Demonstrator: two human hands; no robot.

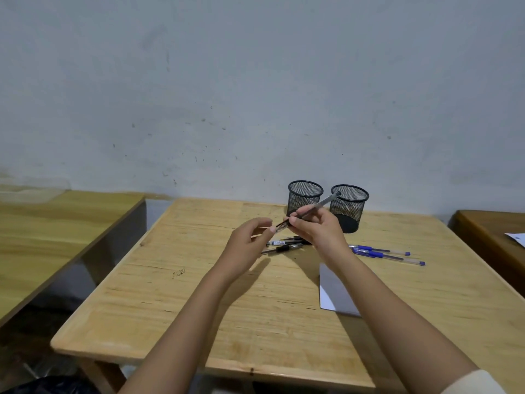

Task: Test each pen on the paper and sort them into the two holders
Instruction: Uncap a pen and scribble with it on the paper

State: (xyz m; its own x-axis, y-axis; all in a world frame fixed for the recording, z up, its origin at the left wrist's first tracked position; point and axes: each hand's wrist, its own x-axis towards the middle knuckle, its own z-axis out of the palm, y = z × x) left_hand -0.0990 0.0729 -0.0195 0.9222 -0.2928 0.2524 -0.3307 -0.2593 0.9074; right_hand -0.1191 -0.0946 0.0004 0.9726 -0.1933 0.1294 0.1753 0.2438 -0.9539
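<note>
My right hand holds a black pen above the table, its back end pointing up and right toward the holders. My left hand pinches the pen's near tip end, where its cap sits. Two black mesh holders stand at the back of the table, the left holder and the right holder; both look empty. Black pens lie on the wood under my hands. Blue pens lie to the right. A white sheet of paper lies partly hidden under my right forearm.
The wooden table stands against a grey wall. Another wooden table is at the left, with a gap between. A darker table with a sheet of paper is at the right edge.
</note>
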